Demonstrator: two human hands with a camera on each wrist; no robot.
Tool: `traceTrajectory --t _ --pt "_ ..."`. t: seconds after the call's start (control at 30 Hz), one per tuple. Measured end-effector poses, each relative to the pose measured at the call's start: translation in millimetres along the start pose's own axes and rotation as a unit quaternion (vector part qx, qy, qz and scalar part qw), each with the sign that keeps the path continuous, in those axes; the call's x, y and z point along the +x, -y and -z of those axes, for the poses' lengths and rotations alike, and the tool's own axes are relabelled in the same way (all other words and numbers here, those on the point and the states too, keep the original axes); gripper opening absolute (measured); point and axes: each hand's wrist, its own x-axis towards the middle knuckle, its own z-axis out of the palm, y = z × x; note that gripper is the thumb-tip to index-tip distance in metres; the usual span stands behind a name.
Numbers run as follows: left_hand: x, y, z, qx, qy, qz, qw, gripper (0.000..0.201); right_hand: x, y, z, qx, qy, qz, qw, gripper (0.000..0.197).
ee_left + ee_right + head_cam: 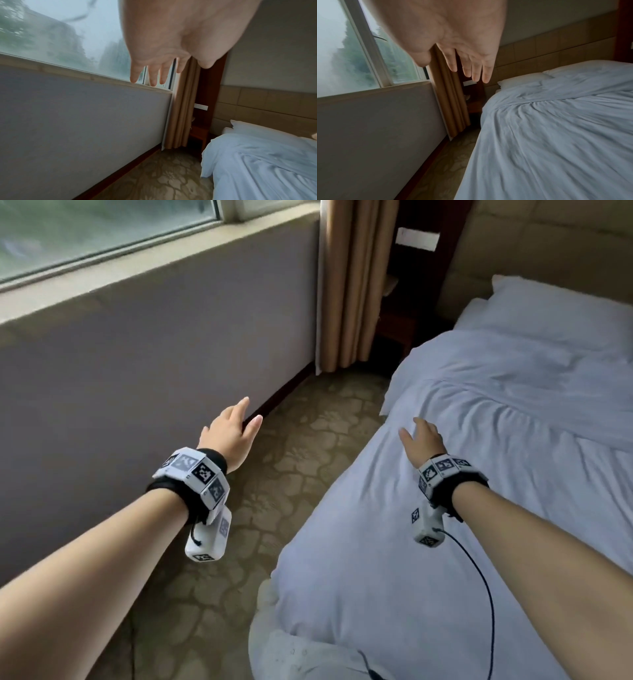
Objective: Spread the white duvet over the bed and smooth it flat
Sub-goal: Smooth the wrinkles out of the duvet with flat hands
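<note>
The white duvet (445,508) covers the bed on the right, with a band of wrinkles across it further up (556,135). A white pillow (561,309) lies at the headboard end. My right hand (423,440) hovers above the duvet near its left edge, fingers straight and spread (471,70), holding nothing. My left hand (236,433) is out over the floor between bed and wall, fingers straight and apart (154,75), empty. In the left wrist view the duvet (257,169) shows creases at the lower right.
A grey wall (137,364) under a window (85,231) runs along the left. A narrow strip of patterned carpet (274,474) lies between wall and bed. Beige curtains (356,285) and a dark wooden nightstand (397,326) stand at the far corner. A padded headboard (548,251) backs the bed.
</note>
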Motion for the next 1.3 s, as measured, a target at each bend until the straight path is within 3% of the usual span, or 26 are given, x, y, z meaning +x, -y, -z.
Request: traceTrajectory --t 0.2,0.33,0.5,0.63,0.77,0.9,1.03,1.13,1.23,1.3 --pt "174.9 13.8 8.0 0.033 0.058 -0.042 0.997 0.055 127.8 34.4 -53.6 0.023 -0.035 -0.103 0.994 0.053" --pt "292.1 -7.4 18.7 0.051 0.081 -0.079 0.992 0.056 186.2 60.9 -61.0 0.021 -0.034 -0.133 0.990 0.055" --pt "418.1 -67.4 -13.8 0.047 0.119 -0.156 0.979 0.057 257.2 61.3 -20.3 0.037 -0.109 -0.172 0.978 0.054" --pt "508.5 -139.7 -77.0 0.054 0.171 -0.246 0.953 0.056 298.2 18.6 0.6 0.030 -0.159 -0.275 0.948 0.054" --pt "578.2 -219.6 -135.2 0.053 0.235 -0.352 0.905 0.057 315.5 -24.4 1.2 0.052 -0.179 -0.409 0.893 0.056" --pt "628.8 -299.3 -197.2 0.105 0.266 -0.420 0.861 0.056 332.3 -48.7 -1.3 0.090 -0.198 -0.479 0.850 0.059" --pt "620.7 -377.1 -276.6 0.161 0.342 -0.515 0.769 0.058 321.5 -81.4 3.0 0.110 -0.227 -0.567 0.784 0.059" --pt "604.4 -441.0 -333.6 0.167 0.371 -0.585 0.701 0.058 325.0 -126.3 12.2 0.120 -0.268 -0.636 0.714 0.058" --pt "598.9 -500.5 -393.4 0.167 0.384 -0.633 0.652 0.059 344.2 -175.5 10.9 0.139 -0.283 -0.676 0.666 0.059" --pt "605.5 -533.3 -430.2 0.174 0.389 -0.645 0.634 0.059 366.9 -201.5 10.0 0.152 -0.274 -0.695 0.647 0.058"
